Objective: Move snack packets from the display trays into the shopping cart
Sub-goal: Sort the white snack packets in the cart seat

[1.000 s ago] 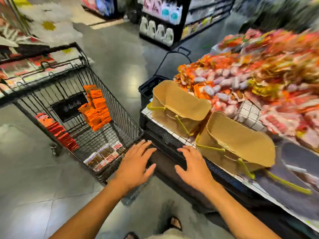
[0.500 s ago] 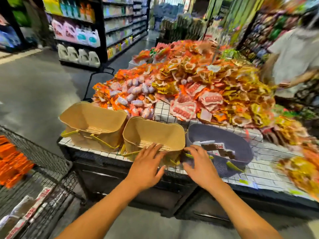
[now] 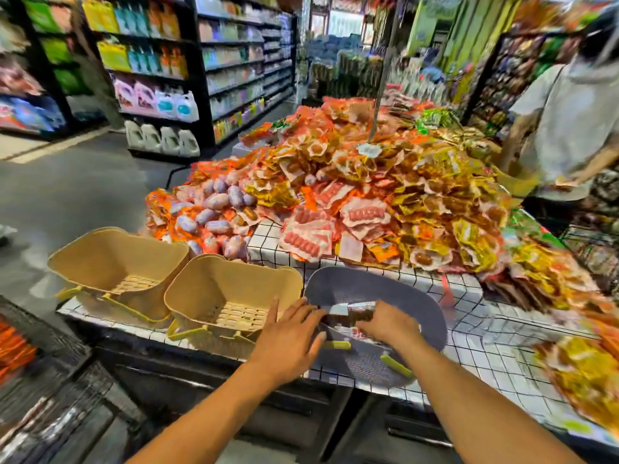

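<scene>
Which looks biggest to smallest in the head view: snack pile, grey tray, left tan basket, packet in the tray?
1. snack pile
2. grey tray and left tan basket: look alike; tray sits nearer, so unranked
3. packet

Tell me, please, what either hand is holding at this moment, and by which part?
The right hand appears to grip the snack packets in the grey basket by their right end, fingers curled over them. The left hand is open, holding nothing.

Two tan baskets (image 3: pixel 117 259) carry yellow handles (image 3: pixel 129 304); the third basket (image 3: pixel 368 284) is grey-lilac. The worktop cloth (image 3: pixel 475 333) is white with a black grid. The heaped snack packets (image 3: pixel 368 199) run orange, red and yellow.
</scene>
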{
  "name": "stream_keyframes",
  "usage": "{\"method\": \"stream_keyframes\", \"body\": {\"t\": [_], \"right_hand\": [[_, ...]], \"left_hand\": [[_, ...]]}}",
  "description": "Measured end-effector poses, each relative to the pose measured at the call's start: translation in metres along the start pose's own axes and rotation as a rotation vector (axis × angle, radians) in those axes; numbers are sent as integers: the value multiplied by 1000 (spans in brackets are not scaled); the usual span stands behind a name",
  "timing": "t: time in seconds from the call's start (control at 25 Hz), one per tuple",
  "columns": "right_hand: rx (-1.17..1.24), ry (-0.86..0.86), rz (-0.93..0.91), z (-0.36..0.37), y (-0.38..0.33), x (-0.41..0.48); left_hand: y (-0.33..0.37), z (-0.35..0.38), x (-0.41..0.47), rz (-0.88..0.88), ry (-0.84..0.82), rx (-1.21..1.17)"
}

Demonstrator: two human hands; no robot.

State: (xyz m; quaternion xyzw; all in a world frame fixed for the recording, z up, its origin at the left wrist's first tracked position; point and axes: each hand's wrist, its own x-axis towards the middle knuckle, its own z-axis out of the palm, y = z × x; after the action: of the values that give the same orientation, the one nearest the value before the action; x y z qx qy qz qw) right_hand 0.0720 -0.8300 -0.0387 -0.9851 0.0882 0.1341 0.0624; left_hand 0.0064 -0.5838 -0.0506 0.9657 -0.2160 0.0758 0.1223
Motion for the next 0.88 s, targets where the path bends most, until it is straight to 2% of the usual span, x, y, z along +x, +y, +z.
{"method": "stream_keyframes", "body": {"t": [0.12,0.32,0.44,0.52,0.6,0.68,0.76,0.88], "right_hand": [[-76,-29,-18,5,5,15],[-77,-189,-43,-15,28,25],[42,-195,-124,-30,43,25],[252,-188,-171,-45,49,22],[522,-181,-248,-63,44,12],[818,-215,-339,-78,27,-3],[1002,-250,-401,-85,4,-13],[1075,-280,-338,-66,-19,-7]], "left_hand": [[7,-1,13,-68,79,27],[6,-7,34,-156,47,21],[12,-19,45,-198,84,-60],[15,-24,53,-226,156,-256],[23,-28,62,-303,196,-594],[34,-29,72,-450,124,-1042],[40,-29,81,-567,59,-1347],[35,-32,77,-614,162,-1401]]}}
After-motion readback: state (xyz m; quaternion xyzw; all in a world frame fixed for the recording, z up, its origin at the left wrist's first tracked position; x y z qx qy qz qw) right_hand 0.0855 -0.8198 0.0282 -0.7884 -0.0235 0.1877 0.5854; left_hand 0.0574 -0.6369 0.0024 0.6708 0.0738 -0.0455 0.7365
